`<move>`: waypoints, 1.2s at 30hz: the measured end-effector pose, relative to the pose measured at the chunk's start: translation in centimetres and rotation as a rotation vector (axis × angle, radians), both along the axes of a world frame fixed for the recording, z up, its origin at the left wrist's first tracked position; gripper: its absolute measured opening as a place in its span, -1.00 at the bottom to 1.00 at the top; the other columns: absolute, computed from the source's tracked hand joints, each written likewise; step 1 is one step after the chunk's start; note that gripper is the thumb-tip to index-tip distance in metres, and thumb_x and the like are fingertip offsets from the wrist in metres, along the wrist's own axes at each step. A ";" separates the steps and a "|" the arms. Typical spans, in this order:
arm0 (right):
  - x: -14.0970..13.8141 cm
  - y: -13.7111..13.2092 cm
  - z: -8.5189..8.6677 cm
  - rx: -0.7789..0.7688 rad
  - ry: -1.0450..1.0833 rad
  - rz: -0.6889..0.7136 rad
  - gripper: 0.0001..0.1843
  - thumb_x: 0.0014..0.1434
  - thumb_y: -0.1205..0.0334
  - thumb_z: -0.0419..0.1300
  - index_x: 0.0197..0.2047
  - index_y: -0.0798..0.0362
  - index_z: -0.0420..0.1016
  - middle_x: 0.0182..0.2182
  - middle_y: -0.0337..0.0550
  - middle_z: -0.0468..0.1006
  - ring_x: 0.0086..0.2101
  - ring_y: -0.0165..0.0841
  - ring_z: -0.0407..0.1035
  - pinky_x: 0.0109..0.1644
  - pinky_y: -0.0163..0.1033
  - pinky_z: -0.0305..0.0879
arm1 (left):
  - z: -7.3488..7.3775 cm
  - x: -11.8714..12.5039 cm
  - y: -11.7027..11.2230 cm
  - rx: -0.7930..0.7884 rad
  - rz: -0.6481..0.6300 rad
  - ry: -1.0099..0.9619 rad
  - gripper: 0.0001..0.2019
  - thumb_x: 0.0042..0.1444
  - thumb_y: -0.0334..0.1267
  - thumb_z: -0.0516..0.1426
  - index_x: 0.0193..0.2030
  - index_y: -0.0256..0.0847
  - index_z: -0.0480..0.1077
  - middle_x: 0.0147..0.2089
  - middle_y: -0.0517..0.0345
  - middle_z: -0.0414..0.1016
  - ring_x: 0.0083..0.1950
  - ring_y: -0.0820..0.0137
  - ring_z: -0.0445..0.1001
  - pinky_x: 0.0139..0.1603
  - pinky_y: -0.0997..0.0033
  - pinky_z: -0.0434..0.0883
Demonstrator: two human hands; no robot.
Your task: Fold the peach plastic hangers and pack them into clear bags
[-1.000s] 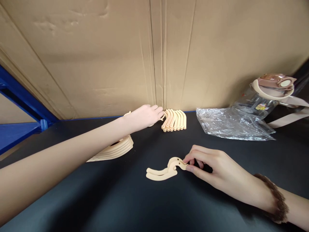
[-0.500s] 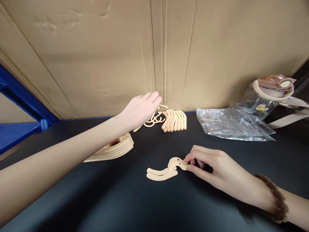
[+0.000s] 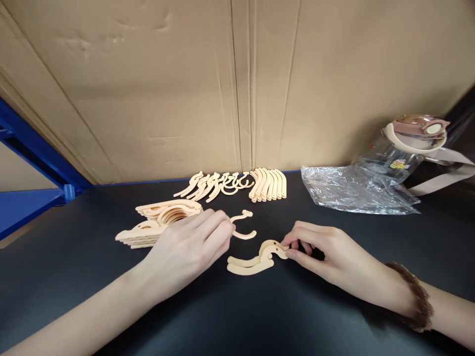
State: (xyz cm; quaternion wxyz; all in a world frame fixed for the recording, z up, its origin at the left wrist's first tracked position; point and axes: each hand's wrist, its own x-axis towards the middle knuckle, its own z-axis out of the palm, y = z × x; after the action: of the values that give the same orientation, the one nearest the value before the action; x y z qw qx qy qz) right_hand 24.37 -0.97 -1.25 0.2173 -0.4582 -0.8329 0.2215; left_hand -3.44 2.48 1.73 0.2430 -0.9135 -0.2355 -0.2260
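Hook in the left, curved pieces pinned in the right

Here we are at the meeting of parts; the step in hand looks like matching a hook to two curved pieces; the left hand (image 3: 196, 242) has its fingers closed together around a slim cream hook (image 3: 243, 236), whose ends poke out on the right; its grip is hidden behind the knuckles, and whether the hook clears the table (image 3: 208, 316) I cannot tell; over on the right, the right hand (image 3: 322, 252) pinches thumb against forefinger on the right end of the curved pieces (image 3: 248, 269), the other fingers curled beneath; those two lie one overlapping the other at the near middle, small holes showing by the pinch; the hands stand apart, the hook just beyond the curved pieces and not touching them!

The next move, I judge, calls for a steady right pinch while the left turns the hook's foot to the holes; the overlap could slip if that pinch loosens.

Supplies wait: a stack (image 3: 178, 205) beyond the left hand, loose hooks (image 3: 230, 188) farther off at the far middle, a neat row of arms (image 3: 270, 184) just to their right.
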 end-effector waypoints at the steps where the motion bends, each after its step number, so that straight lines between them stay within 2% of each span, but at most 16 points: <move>1: 0.0 0.0 0.0 0.002 -0.001 -0.004 -0.82 0.39 0.19 0.08 -0.17 -0.03 0.50 -0.33 -0.26 0.47 -0.42 -0.45 0.31 -0.34 -0.32 0.24 | -0.4 -0.2 0.1 -0.026 -0.003 -0.003 -0.77 0.37 -0.49 -0.05 -0.29 -0.28 0.34 -0.34 0.13 0.49 -0.40 0.38 0.44 -0.42 0.38 0.33; 9: -0.1 0.2 0.1 -0.011 -0.018 -0.024 -0.80 0.39 0.15 0.06 -0.17 -0.05 0.51 -0.34 -0.27 0.48 -0.43 -0.45 0.32 -0.35 -0.32 0.25 | -2.5 -1.0 1.3 -0.134 0.017 -0.044 -0.77 0.36 -0.47 -0.07 -0.32 -0.24 0.30 -0.32 0.12 0.50 -0.40 0.40 0.45 -0.41 0.42 0.36; 17: 0.0 0.2 -0.2 -0.020 -0.015 -0.027 -0.77 0.39 0.09 0.06 -0.16 -0.07 0.51 -0.31 -0.25 0.50 -0.43 -0.44 0.32 -0.36 -0.34 0.27 | -3.0 -1.2 1.3 -0.188 0.055 -0.041 -0.78 0.40 -0.41 -0.09 -0.20 -0.21 0.34 -0.26 0.14 0.52 -0.33 0.41 0.49 -0.34 0.46 0.39; 22: 0.0 0.3 -0.2 -0.016 -0.010 -0.024 -0.78 0.39 0.10 0.06 -0.17 -0.06 0.51 -0.33 -0.25 0.50 -0.44 -0.44 0.32 -0.37 -0.33 0.26 | -2.9 -1.2 1.1 -0.159 0.021 -0.035 -0.79 0.41 -0.44 -0.08 -0.17 -0.26 0.35 -0.21 0.09 0.53 -0.29 0.38 0.50 -0.30 0.41 0.40; 27: -0.1 0.3 -0.1 0.001 -0.013 -0.023 -0.79 0.38 0.12 0.06 -0.17 -0.06 0.52 -0.35 -0.25 0.50 -0.44 -0.45 0.32 -0.38 -0.34 0.26 | -2.9 -1.3 0.9 -0.065 -0.019 0.090 -0.79 0.34 -0.56 -0.05 -0.12 -0.30 0.38 -0.16 0.07 0.56 -0.25 0.29 0.51 -0.28 0.32 0.40; 31: -0.1 0.3 -0.1 0.009 -0.014 -0.023 -0.79 0.38 0.13 0.07 -0.18 -0.06 0.52 -0.36 -0.28 0.49 -0.44 -0.46 0.32 -0.37 -0.34 0.25 | -3.0 -1.4 0.9 -0.052 -0.019 0.102 -0.79 0.33 -0.55 -0.02 -0.07 -0.37 0.42 -0.11 0.01 0.60 -0.20 0.24 0.54 -0.24 0.28 0.44; 36: -0.1 0.3 -0.1 -0.005 -0.015 -0.020 -0.80 0.38 0.13 0.07 -0.18 -0.07 0.51 -0.35 -0.30 0.48 -0.44 -0.47 0.31 -0.38 -0.35 0.24 | -2.9 -1.2 1.0 0.005 0.011 0.191 -0.65 0.33 -0.61 -0.12 0.09 -0.48 0.41 -0.04 -0.09 0.61 -0.15 0.19 0.57 -0.24 0.25 0.48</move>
State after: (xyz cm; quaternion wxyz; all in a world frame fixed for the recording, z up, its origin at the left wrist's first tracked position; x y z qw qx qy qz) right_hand 24.22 -0.63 -1.34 0.2121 -0.4687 -0.8294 0.2178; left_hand -4.65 3.45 -1.19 0.2679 -0.9289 -0.2158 -0.1373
